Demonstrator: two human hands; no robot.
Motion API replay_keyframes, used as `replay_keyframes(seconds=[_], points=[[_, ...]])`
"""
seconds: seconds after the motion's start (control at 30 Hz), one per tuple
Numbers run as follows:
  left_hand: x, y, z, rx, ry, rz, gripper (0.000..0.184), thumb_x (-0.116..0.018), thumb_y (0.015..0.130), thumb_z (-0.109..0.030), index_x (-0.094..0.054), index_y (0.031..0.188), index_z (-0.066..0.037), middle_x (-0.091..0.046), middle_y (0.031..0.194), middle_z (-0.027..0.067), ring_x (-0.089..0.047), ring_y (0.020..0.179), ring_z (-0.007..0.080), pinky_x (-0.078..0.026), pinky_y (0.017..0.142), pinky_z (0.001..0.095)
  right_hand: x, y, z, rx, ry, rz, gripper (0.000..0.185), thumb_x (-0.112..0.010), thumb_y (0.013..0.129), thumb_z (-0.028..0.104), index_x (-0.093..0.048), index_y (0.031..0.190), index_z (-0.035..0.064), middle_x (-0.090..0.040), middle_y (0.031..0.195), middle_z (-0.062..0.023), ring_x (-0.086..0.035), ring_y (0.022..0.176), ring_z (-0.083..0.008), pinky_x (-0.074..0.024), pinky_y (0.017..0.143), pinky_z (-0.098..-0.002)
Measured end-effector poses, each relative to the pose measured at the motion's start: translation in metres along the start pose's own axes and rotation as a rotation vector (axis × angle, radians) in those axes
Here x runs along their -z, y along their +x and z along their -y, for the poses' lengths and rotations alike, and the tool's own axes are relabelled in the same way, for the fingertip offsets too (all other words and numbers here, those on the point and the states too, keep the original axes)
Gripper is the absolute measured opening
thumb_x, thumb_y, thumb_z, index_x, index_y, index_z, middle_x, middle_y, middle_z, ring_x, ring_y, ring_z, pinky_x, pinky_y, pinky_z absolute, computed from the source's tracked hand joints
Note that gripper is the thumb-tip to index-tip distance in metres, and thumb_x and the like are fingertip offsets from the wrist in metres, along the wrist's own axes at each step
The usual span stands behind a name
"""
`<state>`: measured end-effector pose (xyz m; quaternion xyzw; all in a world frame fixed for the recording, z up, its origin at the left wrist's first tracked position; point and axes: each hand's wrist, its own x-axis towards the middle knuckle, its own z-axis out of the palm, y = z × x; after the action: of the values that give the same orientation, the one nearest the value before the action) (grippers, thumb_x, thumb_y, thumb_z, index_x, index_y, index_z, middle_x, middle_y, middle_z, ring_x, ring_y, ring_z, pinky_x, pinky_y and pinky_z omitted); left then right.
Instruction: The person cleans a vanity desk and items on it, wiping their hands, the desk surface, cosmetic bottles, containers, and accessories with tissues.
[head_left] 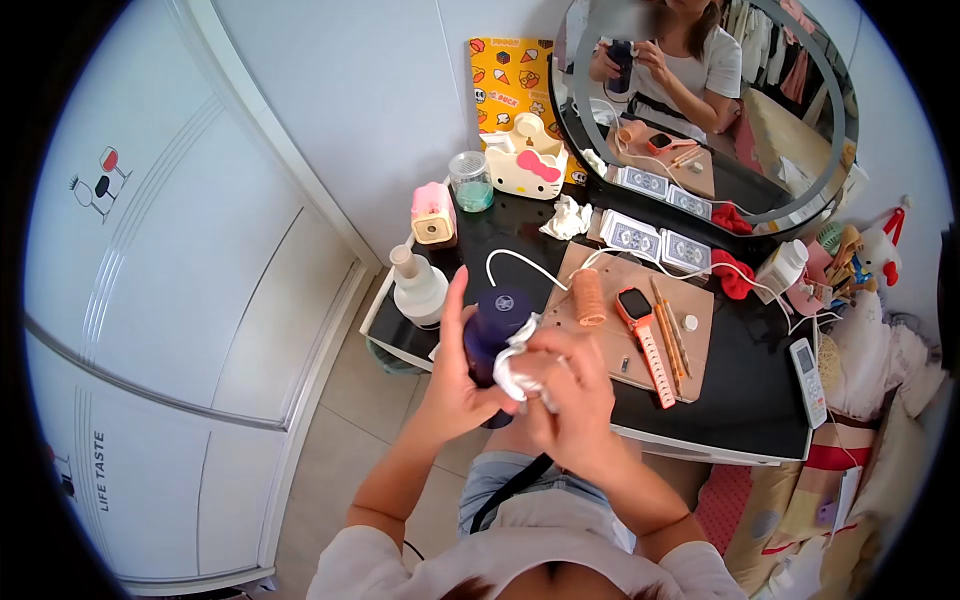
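Observation:
My left hand is wrapped round a dark blue bottle, its capped top tilted up toward the camera. In my right hand is a crumpled white tissue, pressed against the bottle's side. The fingers hide part of the tissue and the bottle's lower body. Both hands are in front of the black tabletop's near edge. Just beyond them, a cardboard sheet carries an orange watch, two pencils and a ridged orange-brown cylinder.
A white pump bottle, a pink-topped box and a glass jar stand at the table's left. Card decks lie below the round mirror. A white cable crosses the table; a remote is at right.

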<state>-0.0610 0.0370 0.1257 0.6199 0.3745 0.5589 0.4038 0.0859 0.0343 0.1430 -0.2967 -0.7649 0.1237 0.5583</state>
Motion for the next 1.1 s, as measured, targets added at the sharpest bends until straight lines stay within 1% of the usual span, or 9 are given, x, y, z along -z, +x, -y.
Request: replay_keyframes(seconds=[0.2,0.27,0.37,0.5,0.63,0.77,0.83,1.0,1.1], points=[[0.003,0.0,-0.016,-0.053,0.462,0.135,0.122,-0.084,0.059,-0.031,-0.001,0.144,0.0,-0.06,0.104,0.0148,-0.062,0.091,0.032,-0.048,0.08,0.0356,0.014,0.008,0.007,0.129,-0.217,0.175,0.047,-0.065,0.057,0.004,-0.061,0.103,0.0035,-0.057,0.105,-0.0083,-0.054,0.082,-0.0219,-0.0499,0.062,-0.028],[-0.003,0.003,-0.008,-0.273,0.748,0.19,0.116,-0.082,0.061,-0.026,-0.005,0.143,0.001,-0.06,0.103,0.0151,-0.062,0.089,0.032,-0.049,0.078,0.0358,0.015,0.011,0.01,0.059,-0.363,0.227,0.045,-0.062,0.061,0.006,-0.059,0.105,0.0035,-0.057,0.105,-0.0077,-0.053,0.08,-0.0207,-0.0498,0.06,-0.0267],[-0.01,0.001,-0.005,-0.316,0.837,0.048,0.104,-0.08,0.063,-0.019,-0.015,0.14,0.004,-0.061,0.099,0.0151,-0.063,0.085,0.0311,-0.05,0.073,0.0353,0.008,0.011,0.01,0.129,-0.398,0.079,0.042,-0.064,0.059,0.008,-0.062,0.101,0.0076,-0.061,0.105,-0.0037,-0.053,0.075,-0.0199,-0.0469,0.062,-0.0268],[-0.014,0.0,-0.007,-0.317,0.698,-0.135,0.101,-0.082,0.06,-0.017,-0.022,0.138,0.003,-0.061,0.096,0.0147,-0.063,0.082,0.0291,-0.05,0.07,0.0349,0.012,-0.009,0.008,0.209,-0.401,-0.001,0.037,-0.062,0.06,0.007,-0.063,0.097,0.0035,-0.062,0.106,-0.0075,-0.051,0.075,-0.0168,-0.0467,0.062,-0.0222],[-0.011,-0.002,-0.001,-0.273,0.58,-0.166,0.097,-0.084,0.058,-0.012,-0.025,0.134,0.0,-0.058,0.102,0.017,-0.061,0.089,0.0263,-0.049,0.077,0.0338,0.019,-0.033,-0.008,0.12,-0.378,-0.008,0.037,-0.06,0.059,0.003,-0.064,0.096,0.0037,-0.064,0.104,-0.0056,-0.054,0.075,-0.0188,-0.0459,0.064,-0.0278],[-0.01,-0.004,-0.009,-0.148,0.365,-0.076,0.096,-0.085,0.054,-0.005,-0.024,0.129,-0.003,-0.053,0.109,0.0162,-0.057,0.101,0.0212,-0.045,0.087,0.0309,0.016,-0.038,-0.035,-0.368,0.049,-0.138,0.028,-0.059,0.071,-0.01,-0.057,0.098,-0.0006,-0.063,0.1,-0.0111,-0.059,0.084,-0.022,-0.0462,0.074,-0.0303],[-0.009,-0.003,-0.01,-0.096,0.254,-0.035,0.095,-0.086,0.054,-0.005,-0.026,0.127,-0.003,-0.053,0.109,0.0153,-0.056,0.102,0.0203,-0.045,0.088,0.0308,0.017,-0.026,-0.019,-0.391,0.323,-0.22,0.029,-0.058,0.076,-0.008,-0.053,0.104,-0.0019,-0.061,0.105,-0.0126,-0.058,0.089,-0.0194,-0.0459,0.078,-0.0298],[0.001,0.002,0.002,0.106,-0.344,0.206,0.118,-0.088,0.056,-0.029,-0.013,0.143,-0.003,-0.048,0.125,0.008,-0.056,0.105,0.0182,-0.044,0.091,0.0335,0.018,-0.013,-0.016,-0.392,0.671,0.003,0.032,-0.044,0.082,-0.003,-0.046,0.114,-0.0022,-0.055,0.11,-0.011,-0.054,0.1,-0.0146,-0.0431,0.086,-0.0264],[-0.003,-0.004,-0.005,0.379,-0.664,0.417,0.113,-0.085,0.054,-0.046,-0.023,0.138,-0.003,-0.055,0.112,0.0132,-0.06,0.096,0.0199,-0.048,0.082,0.0306,0.019,0.005,-0.028,-0.597,1.043,0.188,0.034,-0.041,0.083,0.001,-0.046,0.116,0.0012,-0.052,0.109,-0.0074,-0.051,0.103,-0.0135,-0.04,0.09,-0.0261]])
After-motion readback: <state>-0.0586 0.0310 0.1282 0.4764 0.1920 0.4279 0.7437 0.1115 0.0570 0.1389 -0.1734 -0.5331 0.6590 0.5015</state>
